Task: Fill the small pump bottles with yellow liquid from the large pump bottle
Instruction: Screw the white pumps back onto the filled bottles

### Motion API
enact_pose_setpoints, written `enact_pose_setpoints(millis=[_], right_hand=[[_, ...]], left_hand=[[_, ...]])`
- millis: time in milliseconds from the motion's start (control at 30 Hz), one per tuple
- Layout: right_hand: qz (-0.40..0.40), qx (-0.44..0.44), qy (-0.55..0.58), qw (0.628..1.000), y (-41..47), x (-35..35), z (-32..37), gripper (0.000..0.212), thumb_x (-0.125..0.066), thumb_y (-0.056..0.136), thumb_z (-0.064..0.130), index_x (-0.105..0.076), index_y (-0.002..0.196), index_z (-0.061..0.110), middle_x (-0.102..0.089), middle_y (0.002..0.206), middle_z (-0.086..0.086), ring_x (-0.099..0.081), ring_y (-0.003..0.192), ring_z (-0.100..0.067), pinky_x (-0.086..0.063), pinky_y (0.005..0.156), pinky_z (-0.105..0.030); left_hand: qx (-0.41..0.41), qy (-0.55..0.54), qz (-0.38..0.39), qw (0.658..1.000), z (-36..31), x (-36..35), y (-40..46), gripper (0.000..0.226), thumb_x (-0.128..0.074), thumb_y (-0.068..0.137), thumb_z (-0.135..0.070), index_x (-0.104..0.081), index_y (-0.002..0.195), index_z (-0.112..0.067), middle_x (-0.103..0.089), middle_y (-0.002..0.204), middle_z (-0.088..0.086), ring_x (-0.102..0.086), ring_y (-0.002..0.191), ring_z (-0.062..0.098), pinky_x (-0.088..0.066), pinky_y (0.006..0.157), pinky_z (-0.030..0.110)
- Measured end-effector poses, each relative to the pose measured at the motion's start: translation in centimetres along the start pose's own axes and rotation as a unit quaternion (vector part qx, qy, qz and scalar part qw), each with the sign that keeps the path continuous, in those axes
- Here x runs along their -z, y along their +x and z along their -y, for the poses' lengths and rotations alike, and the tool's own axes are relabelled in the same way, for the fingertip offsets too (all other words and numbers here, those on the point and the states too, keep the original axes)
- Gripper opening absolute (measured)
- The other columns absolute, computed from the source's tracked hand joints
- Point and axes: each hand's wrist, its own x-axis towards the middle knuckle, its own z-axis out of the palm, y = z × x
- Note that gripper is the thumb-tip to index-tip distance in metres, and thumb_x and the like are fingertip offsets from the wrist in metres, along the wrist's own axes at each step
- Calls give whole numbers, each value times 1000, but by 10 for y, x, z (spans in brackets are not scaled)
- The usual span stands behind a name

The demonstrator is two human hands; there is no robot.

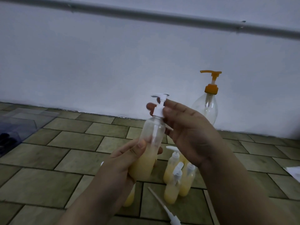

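My left hand (123,161) grips the lower body of a small clear pump bottle (151,132), roughly half full of yellow liquid and held upright in the air. My right hand (186,130) pinches the white pump cap (159,109) at the bottle's neck with its fingertips. The large clear bottle (209,109) with an orange pump stands by the wall behind my right hand and looks nearly empty. Several small bottles (177,177) holding yellow liquid stand on the tiled surface below my right wrist. Another one (129,198) is partly hidden under my left forearm.
A loose white pump with its dip tube (164,208) lies on the tiles near the front. A clear plastic tray (24,120) sits at the far left. White paper (293,172) shows at the right edge. A white wall with a grey pipe (146,13) rises behind.
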Motion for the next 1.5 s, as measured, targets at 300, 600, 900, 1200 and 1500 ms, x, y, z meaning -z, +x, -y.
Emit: enact_pose_setpoints(millis=[300,600,900,1200,1500], right_hand=[[2,-27,3,1000,-5,6,-3,38,-70,70,26,-68,105,10,-70,105,-3,-63,104,-21,-41,98,-46],[-66,-34,-18,997,-10,-5,-6,32,-72,64,26,-73,93,13,-73,97,1,-67,93,-9,-53,73,-26],[-70,56,-34,995,-16,-10,9,31,-63,74,13,-67,104,11,-74,93,0,-67,80,2,-48,60,-7],[-214,199,-314,903,-75,23,-19,44,-76,70,32,-60,110,40,-66,101,17,-58,96,-2,-44,80,-25],[-86,64,-616,781,-109,82,-143,31,-51,54,47,-50,84,41,-47,55,27,-48,56,8,-35,49,-1]], left_hand=[[36,31,2,999,-4,-1,-4,24,-70,72,-31,-76,90,-16,-72,86,13,-63,66,19,-49,60,30],[-90,310,-24,946,1,0,-1,24,-63,79,-49,-67,96,-32,-66,78,-11,-60,67,3,-46,57,19],[-148,380,-40,912,-20,-6,13,61,-60,57,-56,-60,115,-38,-67,101,-16,-62,91,-6,-49,66,6],[-146,335,-145,919,-61,52,69,37,-76,74,-17,-59,106,-28,-71,96,2,-66,94,21,-51,82,39],[113,504,10,856,-15,103,107,45,-80,66,-5,-60,104,-17,-64,103,8,-63,96,23,-51,74,29]])
